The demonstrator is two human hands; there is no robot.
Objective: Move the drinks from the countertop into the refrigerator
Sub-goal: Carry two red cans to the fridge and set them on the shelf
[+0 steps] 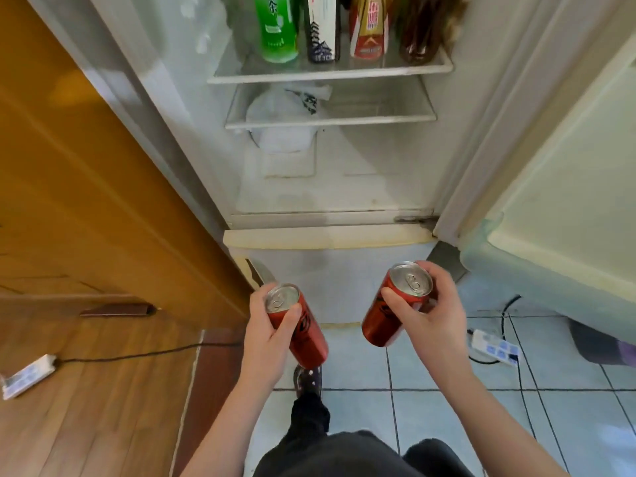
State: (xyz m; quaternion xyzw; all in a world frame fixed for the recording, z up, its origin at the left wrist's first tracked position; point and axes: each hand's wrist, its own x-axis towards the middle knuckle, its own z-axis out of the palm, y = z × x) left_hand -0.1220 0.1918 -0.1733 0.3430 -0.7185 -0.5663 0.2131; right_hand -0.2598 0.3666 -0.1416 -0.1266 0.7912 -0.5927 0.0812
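Two red drink cans are held in the air in front of the open refrigerator (327,187), below its shelves and over the floor. The left can (308,339) tilts with its silver top toward the left, and the left hand (266,333) is wrapped around its upper part, thumb across the front. The right can (385,318) leans the other way, gripped near its top by the curled fingers of the right hand (435,316). On the far upper shelf (330,74) stand a green bottle (277,29), a white and blue carton (321,29), a red and gold bottle (369,29) and a dark bottle (421,36). The lower shelf (330,121) carries what looks like a white plastic bag (285,105). The fridge door (568,166) hangs open on the right. A power strip (495,347) lies on the tiled floor (447,407) near the right hand.
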